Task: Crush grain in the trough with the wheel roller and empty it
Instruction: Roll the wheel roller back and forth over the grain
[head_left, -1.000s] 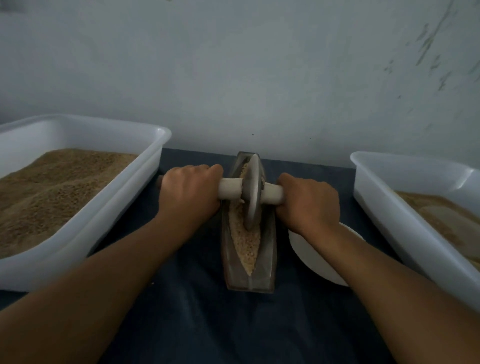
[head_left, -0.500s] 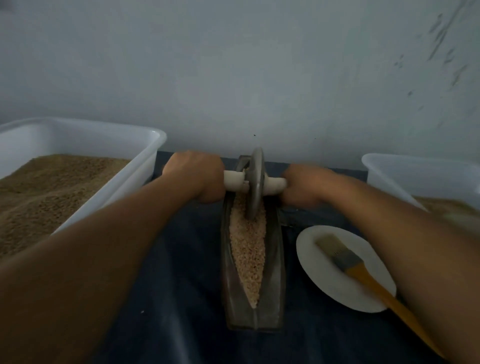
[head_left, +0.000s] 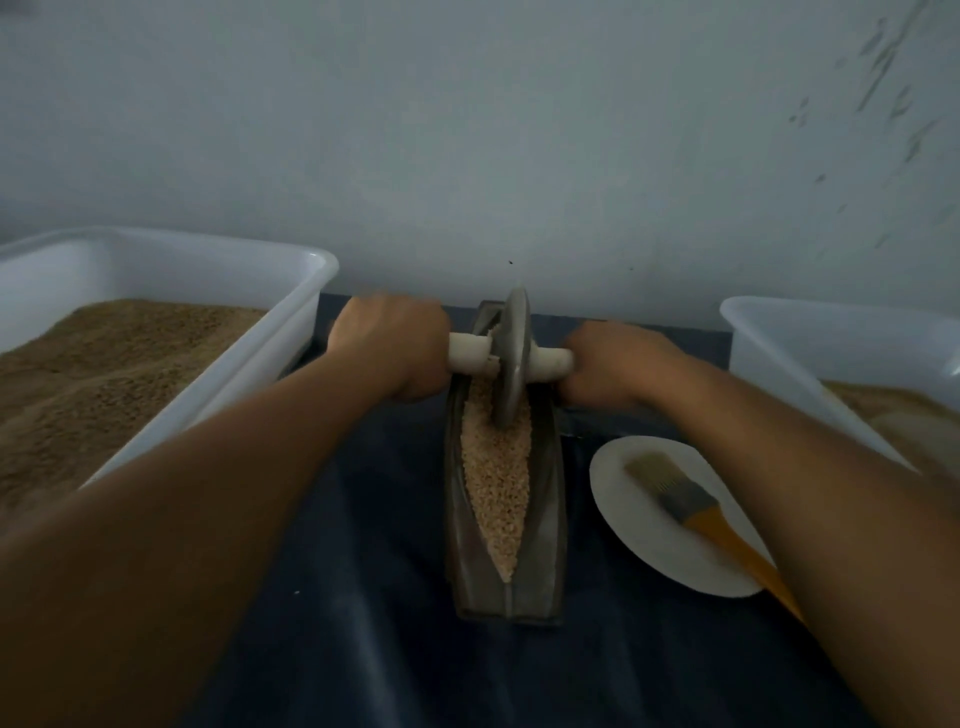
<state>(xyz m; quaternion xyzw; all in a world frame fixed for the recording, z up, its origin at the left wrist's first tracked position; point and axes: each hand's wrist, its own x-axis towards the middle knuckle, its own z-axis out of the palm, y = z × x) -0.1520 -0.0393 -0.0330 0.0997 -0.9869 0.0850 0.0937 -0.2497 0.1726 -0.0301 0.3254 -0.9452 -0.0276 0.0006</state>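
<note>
- One narrow metal trough (head_left: 548, 499) lies lengthwise on the dark surface (head_left: 363, 597), its far end towards the wall (head_left: 467, 130). It holds a long bed of pale grain (head_left: 493, 483) that tapers to a point at the near end.
- One wheel roller (head_left: 511, 358) stands upright in the far part of the trough, its lower rim down in the grain. A pale handle (head_left: 470, 356) runs through the disc and sticks out on both sides.
- The left hand (head_left: 395, 348) has its grip wrapped round the left end of the handle; the right hand (head_left: 618, 364) is curled round the right end. Both forearms reach in from the near edge and cover much of the surface on either side of the trough.
- One white tub (head_left: 311, 260) sits well to the left, heaped with brownish grain (head_left: 104, 374).
- A second white tub (head_left: 831, 322) sits at the right; it holds a lower layer of tan material (head_left: 904, 410), part of it hidden by the right forearm.
- One white plate (head_left: 649, 530) lies just right of the trough, near but apart from it. On it rests one brush (head_left: 680, 493) with pale bristles, a grey ferrule and a yellow shaft; the shaft runs out over the plate's near edge and under the right forearm.
- Count: two tubs, one trough, one roller, one plate, one brush, two hands.
</note>
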